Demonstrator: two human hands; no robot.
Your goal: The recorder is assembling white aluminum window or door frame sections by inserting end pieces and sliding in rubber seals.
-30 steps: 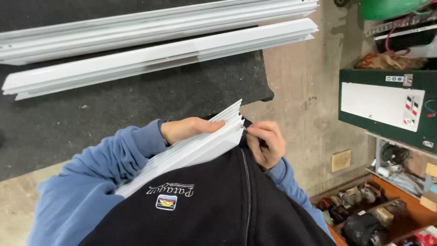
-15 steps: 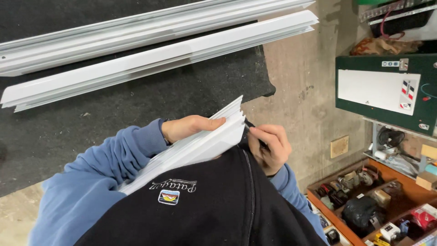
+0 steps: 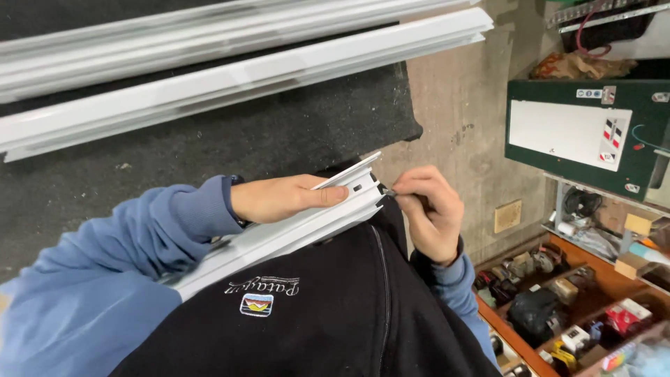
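Note:
My left hand [image 3: 286,197] grips a white plastic profile bar [image 3: 293,230] near its cut end, pressing it against my black vest. The bar runs from lower left up to the right, its end at chest height. My right hand [image 3: 433,213] is closed around a small thin metal tool [image 3: 389,192], whose tip touches the end of the bar. Most of the tool is hidden inside the fingers.
Long white profile bars [image 3: 244,70] lie on a dark felt-covered bench [image 3: 209,146]. A concrete floor [image 3: 460,112] lies beyond. At the right stand a green box with a white panel [image 3: 579,132] and an orange tray of small parts [image 3: 579,307].
My right hand has shifted slightly up and right along the bar's end. The view has drifted, so the bench bars sit a little lower in the picture.

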